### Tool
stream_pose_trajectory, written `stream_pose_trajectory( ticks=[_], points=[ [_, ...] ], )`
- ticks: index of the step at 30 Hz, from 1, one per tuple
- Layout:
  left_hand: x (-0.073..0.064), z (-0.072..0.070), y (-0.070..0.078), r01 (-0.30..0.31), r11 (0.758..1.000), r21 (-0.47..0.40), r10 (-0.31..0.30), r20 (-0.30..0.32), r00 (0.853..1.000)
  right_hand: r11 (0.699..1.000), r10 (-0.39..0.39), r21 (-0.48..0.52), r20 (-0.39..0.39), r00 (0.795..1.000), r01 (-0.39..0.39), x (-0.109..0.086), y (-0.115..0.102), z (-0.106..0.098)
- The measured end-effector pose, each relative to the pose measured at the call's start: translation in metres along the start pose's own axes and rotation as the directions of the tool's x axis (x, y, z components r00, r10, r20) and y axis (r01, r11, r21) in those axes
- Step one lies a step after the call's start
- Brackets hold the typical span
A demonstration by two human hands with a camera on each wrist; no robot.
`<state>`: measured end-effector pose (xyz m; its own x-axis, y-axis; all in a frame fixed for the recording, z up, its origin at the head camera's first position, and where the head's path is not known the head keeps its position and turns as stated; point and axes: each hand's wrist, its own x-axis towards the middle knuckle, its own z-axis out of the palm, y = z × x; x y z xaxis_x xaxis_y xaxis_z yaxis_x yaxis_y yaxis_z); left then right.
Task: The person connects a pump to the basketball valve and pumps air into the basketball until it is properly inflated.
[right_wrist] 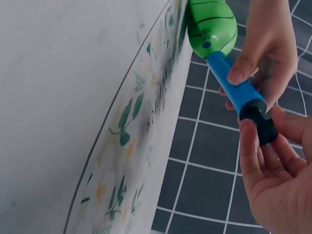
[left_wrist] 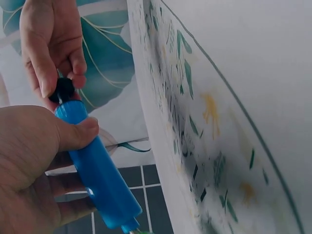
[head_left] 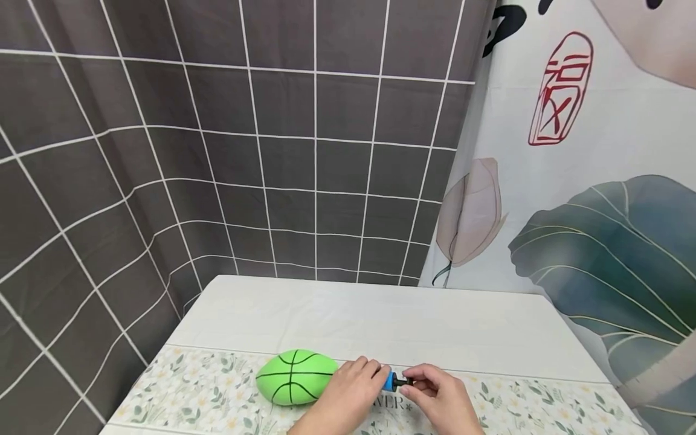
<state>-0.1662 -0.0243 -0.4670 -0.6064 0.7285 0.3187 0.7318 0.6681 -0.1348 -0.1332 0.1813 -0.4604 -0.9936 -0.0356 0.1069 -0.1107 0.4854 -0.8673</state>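
Note:
A green ball (head_left: 293, 377) with black lines, pointed at its ends in the head view, lies on the table left of both hands. My left hand (head_left: 353, 386) grips the blue barrel of a small hand pump (left_wrist: 105, 175), thumb laid along it. At the barrel's other end, my right hand (head_left: 437, 396) holds the black handle (right_wrist: 265, 130) between thumb and fingers. A short stretch of black shows between barrel and handle. In the right wrist view the pump's tip meets the ball's end, beside a small dark blue spot.
The table (head_left: 380, 314) has a white cloth with a flowered band and printed letters. A dark curtain with a white grid (head_left: 283, 163) hangs behind and to the left. A white cloth with painted leaves (head_left: 614, 260) hangs at the right.

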Motion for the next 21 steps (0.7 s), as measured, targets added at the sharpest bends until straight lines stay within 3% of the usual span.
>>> stream_pose_trajectory(
  ticks=[7, 14, 21],
  points=[
    [-0.002, 0.004, -0.004, -0.016, 1.0, 0.011, 0.016, -0.054, 0.998, 0.998, 0.061, 0.024, -0.004, 0.998, -0.061, -0.007, 0.004, -0.018],
    [-0.001, 0.005, -0.006, 0.003, 1.0, -0.008, -0.003, -0.019, 1.0, 0.979, 0.206, 0.005, -0.048, 0.977, -0.206, -0.017, 0.008, -0.051],
    [-0.001, 0.005, -0.006, 0.011, 1.0, -0.014, -0.011, -0.009, 1.0, 0.96, 0.279, 0.038, -0.108, 0.954, -0.276, -0.025, 0.01, -0.069]
  ],
)
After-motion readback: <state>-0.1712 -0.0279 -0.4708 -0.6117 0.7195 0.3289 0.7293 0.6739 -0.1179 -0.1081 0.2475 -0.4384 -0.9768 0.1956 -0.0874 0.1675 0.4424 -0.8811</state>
